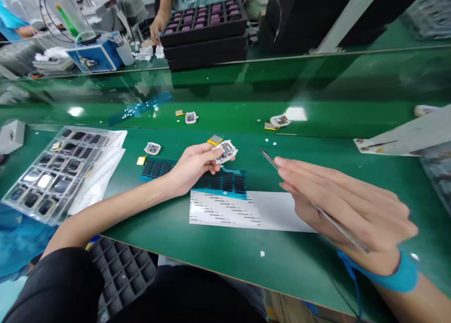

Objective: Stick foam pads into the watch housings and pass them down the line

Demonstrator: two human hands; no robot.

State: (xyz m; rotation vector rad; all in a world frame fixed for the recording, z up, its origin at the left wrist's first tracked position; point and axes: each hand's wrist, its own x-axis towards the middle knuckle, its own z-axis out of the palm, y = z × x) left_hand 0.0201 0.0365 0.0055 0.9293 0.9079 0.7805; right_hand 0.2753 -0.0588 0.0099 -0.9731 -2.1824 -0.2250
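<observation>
A green workbench (289,255) runs across a busy workroom, with a grey gridded tray (123,271) below its near edge. Nearest, the right hand (345,196), a blue band (398,276) at its wrist, is closed around slim metal tweezers (270,159) that point toward the left hand (192,168). A white paper strip (225,215) lies between the person and a blue sheet (243,193) bearing rows of black pieces.

The left hand grips an open white-cased unit (229,149) above that sheet, its circuitry showing; a yellow-edged flat piece (214,140) sits by the thumb. The hands are apart, and the tweezer tips do not touch the unit. The step in hand appears to be fine work on this unit; the next move seems to call for a steady left grip and a careful placing of the tips. Whether they pinch anything cannot be told.

To the left lies a clear tray (28,213) of dark-faced parts. Similar units lie farther back, one (190,118) beyond the left hand, another (280,121) to the right. Beyond, a co-worker's hand (157,29) is beside stacked black trays (207,36).
</observation>
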